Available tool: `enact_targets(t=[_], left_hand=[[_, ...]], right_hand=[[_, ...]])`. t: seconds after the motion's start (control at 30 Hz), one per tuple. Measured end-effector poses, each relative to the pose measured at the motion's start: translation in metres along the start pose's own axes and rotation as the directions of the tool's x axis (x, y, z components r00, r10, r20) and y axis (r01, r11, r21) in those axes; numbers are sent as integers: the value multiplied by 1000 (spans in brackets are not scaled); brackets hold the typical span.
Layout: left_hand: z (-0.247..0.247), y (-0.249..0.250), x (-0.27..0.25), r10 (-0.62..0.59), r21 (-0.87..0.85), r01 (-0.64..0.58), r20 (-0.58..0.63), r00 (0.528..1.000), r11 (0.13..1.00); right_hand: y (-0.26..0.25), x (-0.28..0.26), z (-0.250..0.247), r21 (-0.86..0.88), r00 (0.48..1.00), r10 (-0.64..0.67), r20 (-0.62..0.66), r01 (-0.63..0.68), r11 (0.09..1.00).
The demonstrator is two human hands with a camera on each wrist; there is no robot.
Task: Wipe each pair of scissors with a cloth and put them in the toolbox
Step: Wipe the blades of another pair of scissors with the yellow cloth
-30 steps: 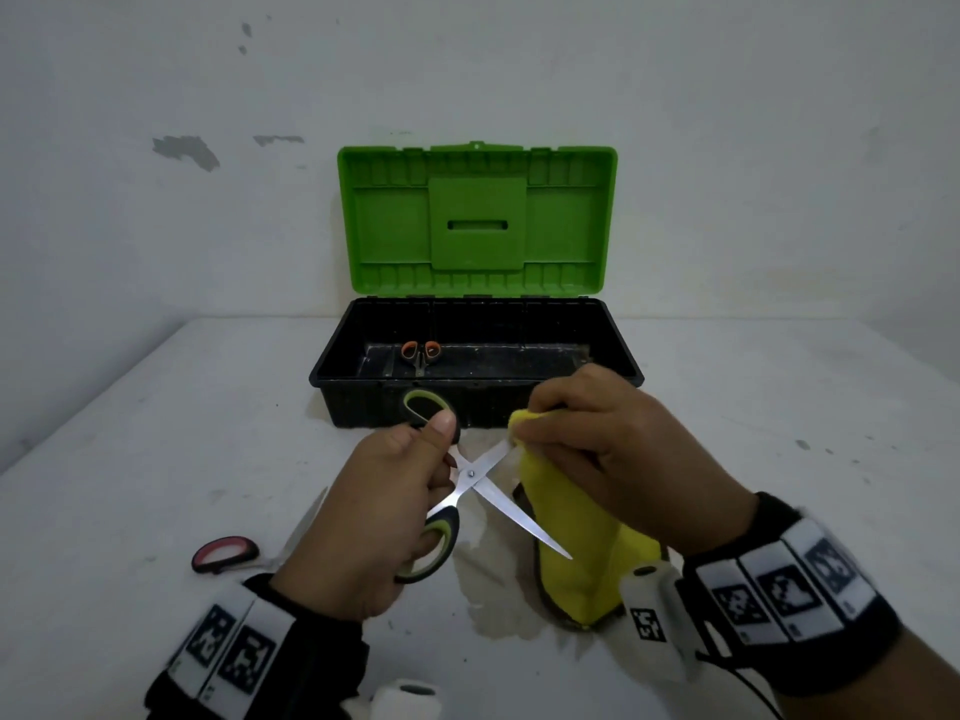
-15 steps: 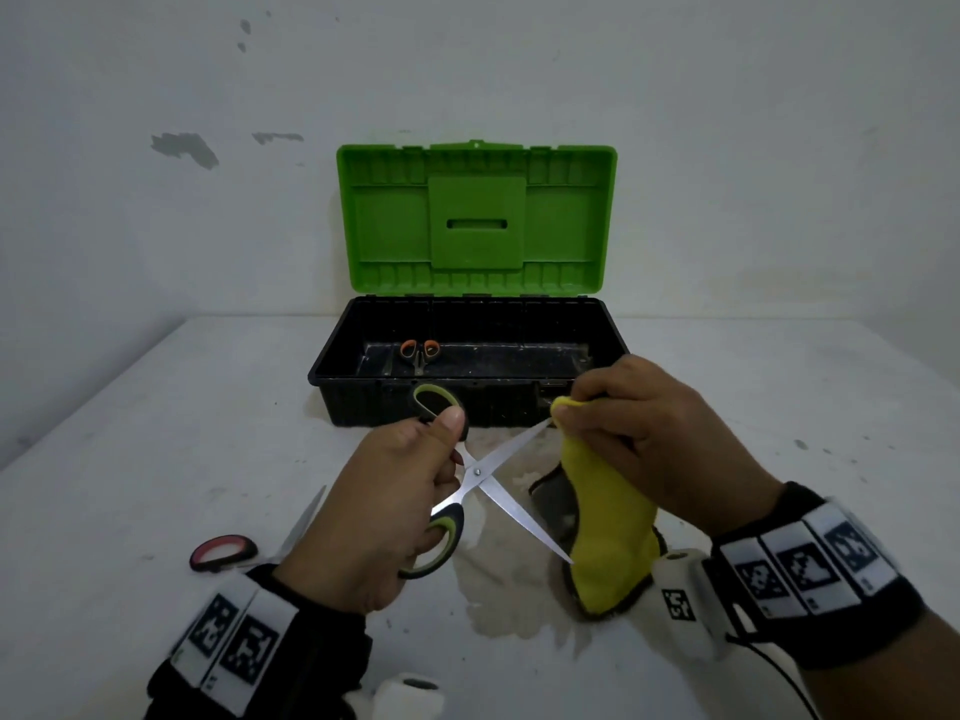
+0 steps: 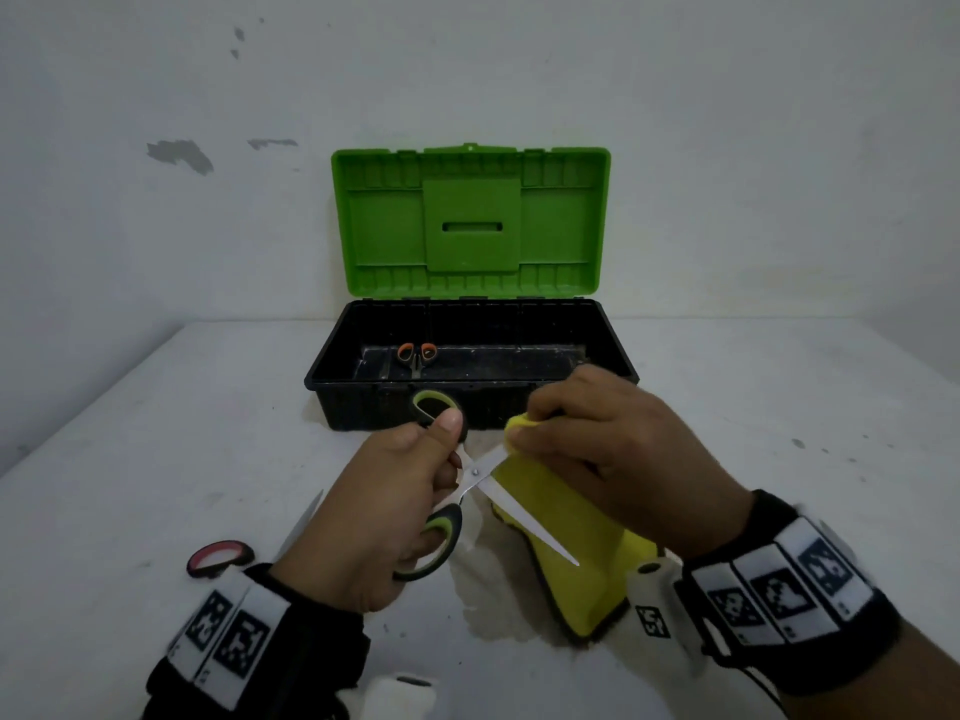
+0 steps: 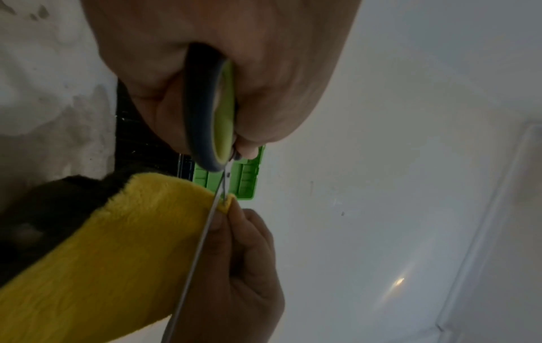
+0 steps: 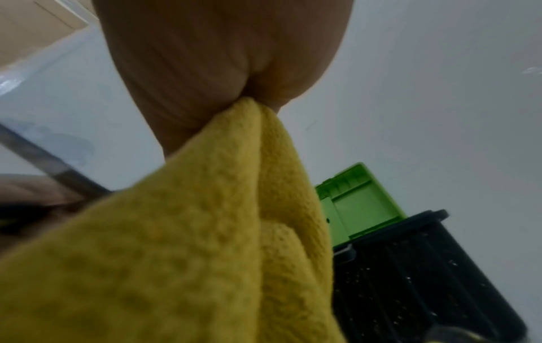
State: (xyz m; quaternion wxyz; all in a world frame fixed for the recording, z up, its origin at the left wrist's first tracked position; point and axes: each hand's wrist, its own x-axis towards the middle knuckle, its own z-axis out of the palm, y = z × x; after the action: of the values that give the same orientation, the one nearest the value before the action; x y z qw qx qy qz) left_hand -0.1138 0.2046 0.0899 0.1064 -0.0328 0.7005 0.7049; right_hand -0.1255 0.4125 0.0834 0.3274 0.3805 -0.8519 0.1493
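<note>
We keep our left hand (image 3: 374, 517) clenched on the stiff, sharp scissors' (image 3: 470, 478) handles; our right hand (image 3: 613, 459) pinches the soft cloth (image 3: 582, 543) over 1 blade.

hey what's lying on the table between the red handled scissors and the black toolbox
Nothing: in the head view the table is bare from the red-handled scissors to the toolbox. The left hand holds green-handled scissors just right of it.

Three pairs of scissors are showing: one green-handled pair (image 3: 470, 478), one orange-handled pair (image 3: 415, 353) and one red-handled pair (image 3: 221, 557). One yellow cloth (image 3: 582, 553) is showing. One toolbox (image 3: 470, 387) is sitting on the one tabletop (image 3: 156, 459). Two hands are working: one left hand (image 3: 374, 517) and one right hand (image 3: 618, 459).
</note>
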Motion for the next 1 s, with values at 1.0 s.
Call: enact_targets(t=[1.0], left_hand=[[13,-22,13,375,137,-350,-251,893,927]], right_hand=[[-60,1,22,239,888,459,-32,-439,866]])
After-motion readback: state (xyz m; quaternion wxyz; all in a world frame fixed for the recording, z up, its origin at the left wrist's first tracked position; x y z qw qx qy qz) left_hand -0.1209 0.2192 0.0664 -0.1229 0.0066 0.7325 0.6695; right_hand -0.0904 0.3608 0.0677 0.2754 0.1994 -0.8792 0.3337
